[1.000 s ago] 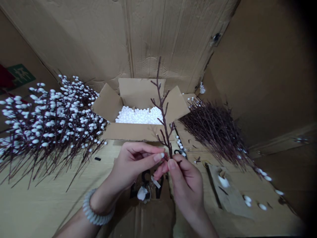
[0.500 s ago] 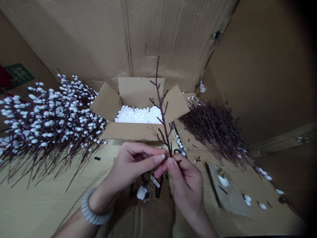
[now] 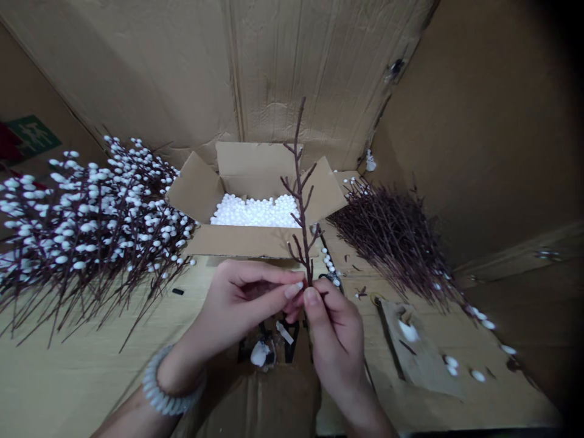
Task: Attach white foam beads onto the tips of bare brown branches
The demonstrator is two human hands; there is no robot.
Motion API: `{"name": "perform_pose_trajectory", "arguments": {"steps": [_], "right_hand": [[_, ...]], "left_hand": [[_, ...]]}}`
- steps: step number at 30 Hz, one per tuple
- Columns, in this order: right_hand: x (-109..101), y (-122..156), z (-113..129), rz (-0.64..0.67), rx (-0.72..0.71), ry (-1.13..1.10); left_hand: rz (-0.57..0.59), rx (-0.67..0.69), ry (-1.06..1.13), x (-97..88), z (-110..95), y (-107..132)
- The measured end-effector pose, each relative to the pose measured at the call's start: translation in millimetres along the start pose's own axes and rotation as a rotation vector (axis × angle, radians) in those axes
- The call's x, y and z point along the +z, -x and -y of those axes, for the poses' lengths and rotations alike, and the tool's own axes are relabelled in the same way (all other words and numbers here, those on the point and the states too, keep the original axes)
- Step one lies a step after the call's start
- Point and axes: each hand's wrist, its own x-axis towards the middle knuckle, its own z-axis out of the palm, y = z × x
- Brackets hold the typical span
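Note:
A bare brown artificial twig (image 3: 298,191) with short side shoots stands nearly upright in front of the box. My right hand (image 3: 335,328) pinches its lower end between thumb and forefinger. My left hand (image 3: 249,304) is closed on the same lower end from the left, its thumb and forefinger pressed together and touching my right fingertips. The fingers hide the foot of the twig. Behind it sits an open cardboard box (image 3: 246,240) filled with small white foam balls (image 3: 255,212).
Brown twigs with white berries (image 3: 91,225) are heaped at the left. A pile of bare brown twigs (image 3: 396,237) lies at the right. Loose white balls (image 3: 329,264), a cardboard strip (image 3: 420,353) and scraps of plastic (image 3: 285,333) lie about. Cardboard walls (image 3: 173,73) stand behind.
The twig's top has tilted slightly to the right. My right hand has shifted a little left, closer to my left hand. Both hands keep their pinch.

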Motion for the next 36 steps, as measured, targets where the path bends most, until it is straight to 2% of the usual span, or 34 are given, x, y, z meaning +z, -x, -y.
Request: {"name": "perform_pose_trajectory", "arguments": {"steps": [5, 9, 11, 15, 17, 19, 22, 24, 26, 30, 36], "right_hand": [[1.7, -1.4, -2.7, -0.023, 0.087, -0.097], [0.6, -2.3, -4.1, -0.111, 0.141, -0.277], [-0.8, -2.0, -5.0, -0.153, 0.142, -0.328], [-2.8, -1.4, -7.8, -0.163, 0.116, -0.346], [-3.0, -2.0, -9.1, -0.175, 0.104, -0.336], [-3.0, -3.2, -9.5, -0.19, 0.106, -0.324], [-2.8, -5.6, -7.7, -0.193, 0.133, -0.32], [-2.4, -6.6, -5.8, -0.185, 0.154, -0.327], [-1.7, -7.0, -4.4, -0.175, 0.179, -0.344], [-0.4, -6.2, -5.0, -0.136, 0.232, -0.396], [-1.2, -5.2, -8.5, -0.121, 0.18, -0.389]], "left_hand": [[-0.054, 0.18, -0.341, 0.3, -4.0, 1.3], [-0.029, 0.199, -0.552, -1.8, -14.7, -2.7], [-0.034, 0.177, -0.692, -8.3, -24.6, -12.4], [-0.131, 0.026, -1.248, -33.6, -42.3, -49.2], [-0.103, -0.065, -1.502, -47.6, -45.4, -70.5], [-0.019, -0.146, -1.64, -58.6, -45.2, -89.4], [0.099, -0.233, -1.723, -68.8, -41.8, -110.9], [0.208, -0.305, -1.726, -73.2, -38.7, -120.2], [0.27, -0.343, -1.694, -77.2, -34.9, -125.4], [0.292, -0.329, -1.657, -83.3, -26.7, -125.3], [0.25, -0.268, -1.642, -88.2, -23.7, -119.9]]}}
